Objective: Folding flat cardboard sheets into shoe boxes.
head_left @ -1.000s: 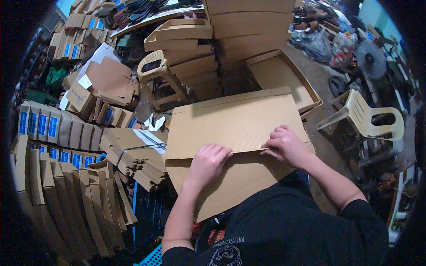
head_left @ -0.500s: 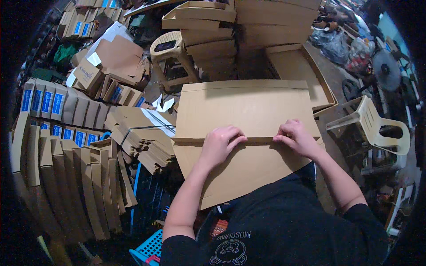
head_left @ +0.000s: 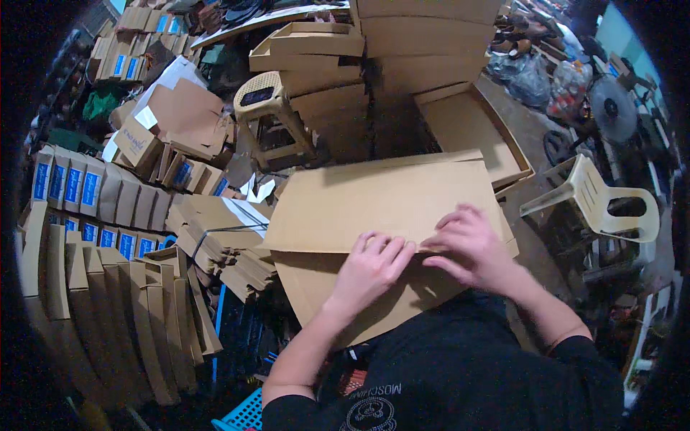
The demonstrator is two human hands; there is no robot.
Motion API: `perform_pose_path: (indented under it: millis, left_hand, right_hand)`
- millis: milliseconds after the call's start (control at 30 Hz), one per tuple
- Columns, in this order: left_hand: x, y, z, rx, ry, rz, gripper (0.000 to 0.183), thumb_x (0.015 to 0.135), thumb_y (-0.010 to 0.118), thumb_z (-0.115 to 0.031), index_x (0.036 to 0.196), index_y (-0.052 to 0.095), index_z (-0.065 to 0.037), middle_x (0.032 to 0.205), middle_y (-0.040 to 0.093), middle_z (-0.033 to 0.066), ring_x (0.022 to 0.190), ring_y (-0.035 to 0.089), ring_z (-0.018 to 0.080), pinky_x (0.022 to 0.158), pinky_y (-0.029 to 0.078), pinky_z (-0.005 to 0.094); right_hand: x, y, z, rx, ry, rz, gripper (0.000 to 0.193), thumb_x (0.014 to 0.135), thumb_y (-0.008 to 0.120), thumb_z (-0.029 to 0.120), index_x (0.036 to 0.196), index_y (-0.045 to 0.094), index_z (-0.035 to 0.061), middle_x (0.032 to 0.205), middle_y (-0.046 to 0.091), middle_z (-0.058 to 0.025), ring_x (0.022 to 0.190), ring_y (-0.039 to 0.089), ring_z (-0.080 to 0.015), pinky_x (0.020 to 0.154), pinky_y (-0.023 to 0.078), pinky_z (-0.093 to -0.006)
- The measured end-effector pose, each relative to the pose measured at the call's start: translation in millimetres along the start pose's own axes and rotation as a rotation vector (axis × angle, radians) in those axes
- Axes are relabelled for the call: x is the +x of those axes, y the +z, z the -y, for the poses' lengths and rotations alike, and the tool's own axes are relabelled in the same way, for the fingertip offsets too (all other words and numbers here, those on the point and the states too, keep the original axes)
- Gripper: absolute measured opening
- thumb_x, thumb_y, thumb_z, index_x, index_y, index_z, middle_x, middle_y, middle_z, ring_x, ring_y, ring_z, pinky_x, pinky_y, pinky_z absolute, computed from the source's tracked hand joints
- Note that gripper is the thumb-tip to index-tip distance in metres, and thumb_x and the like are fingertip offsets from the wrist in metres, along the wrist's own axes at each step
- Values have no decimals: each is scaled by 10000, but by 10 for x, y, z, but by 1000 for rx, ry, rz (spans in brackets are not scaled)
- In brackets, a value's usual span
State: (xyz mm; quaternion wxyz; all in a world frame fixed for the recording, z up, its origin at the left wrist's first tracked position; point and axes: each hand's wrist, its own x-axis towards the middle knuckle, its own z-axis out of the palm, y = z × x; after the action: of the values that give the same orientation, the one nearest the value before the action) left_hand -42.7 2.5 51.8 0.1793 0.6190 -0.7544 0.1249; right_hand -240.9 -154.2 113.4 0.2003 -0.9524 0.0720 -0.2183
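Note:
Across my lap lies a large tan cardboard sheet, with a fold running side to side. A second layer of cardboard shows below that fold, nearer my body. My left hand has its fingers bent over the folded edge near the middle, gripping it; the thumb is mostly hidden. Close beside it, my right hand is slightly blurred, with thumb and fingers apart and the index fingertip at the same edge.
Cardboard boxes stand packed at the left, near a tied cardboard bundle. Ahead are a stool bearing a phone and a shallow cardboard tray. A plastic chair and a fan are on the right.
Both hands have come closer together along the fold, the right one moving left and its fingers spreading. The sheet's upper panel has tilted and sits lower in view.

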Motion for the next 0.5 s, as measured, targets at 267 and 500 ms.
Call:
perform_pose_path:
  millis: [267, 500]
  left_hand:
    - [-27, -829, 381, 20, -155, -393, 354, 906, 665, -111, 1260, 677, -108, 1160, 653, 59, 1099, 637, 265, 1015, 505, 482]
    - [-270, -696, 614, -268, -320, -753, 430, 1010, 656, -395, 1201, 601, -14, 1134, 606, 160, 1081, 609, 320, 996, 495, 457]
  right_hand:
    - [-11, -1230, -948, 364, 147, -656, 394, 1070, 588, 345, 1256, 694, 15, 1199, 700, -98, 1207, 631, -246, 1087, 461, -386]
    - [-498, 94, -1762, 732, 606, -488, 710, 938, 683, 87, 1596, 418, 92, 1542, 493, -112, 1323, 592, -254, 1084, 501, -416]
